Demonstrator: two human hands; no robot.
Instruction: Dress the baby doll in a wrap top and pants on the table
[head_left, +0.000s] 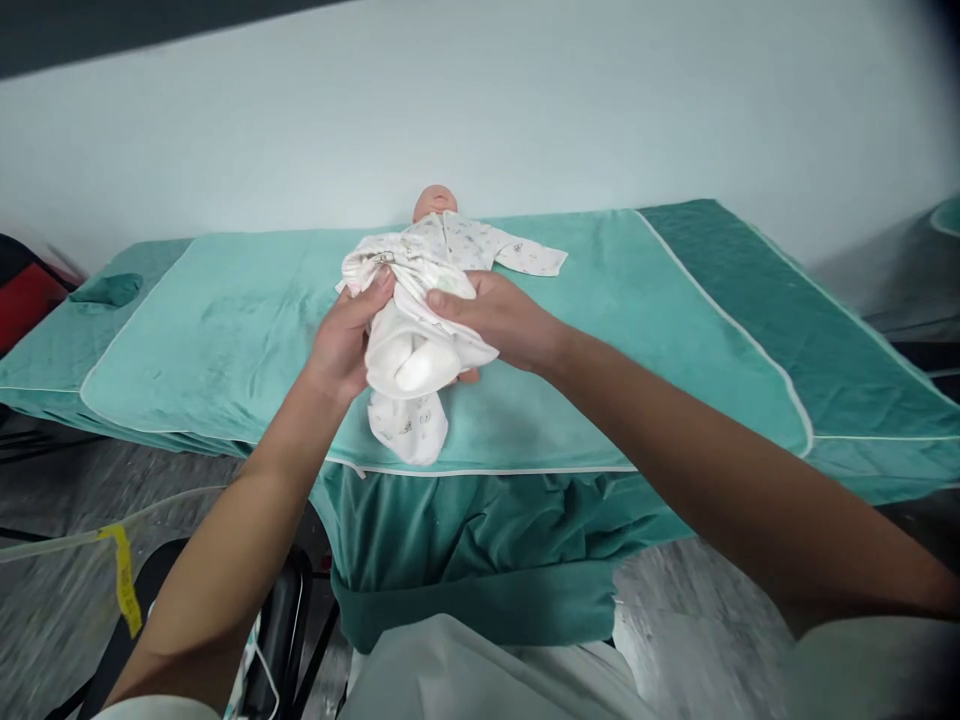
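A baby doll point(436, 200) lies on its back with its head toward the wall, dressed in a white printed top point(517, 250) with one sleeve stretched out to the right. Over its lower body, my left hand point(346, 335) and my right hand point(506, 318) grip a bunched white baby garment point(412, 310) from its two sides, thumbs on top. The garment's opening faces me. Two rounded white shapes show inside it; whether they are covered feet or cloth I cannot tell. Below hangs a rounded printed cloth piece point(409, 428), lying on the bed cover near the front edge.
A green velvet cover with white piping point(247, 320) spreads over the long bed, which stands against a white wall point(525, 110). At lower left are a black chair point(289, 610) and a clear tube with a yellow tag point(124, 580). Something red point(26, 305) stands at far left.
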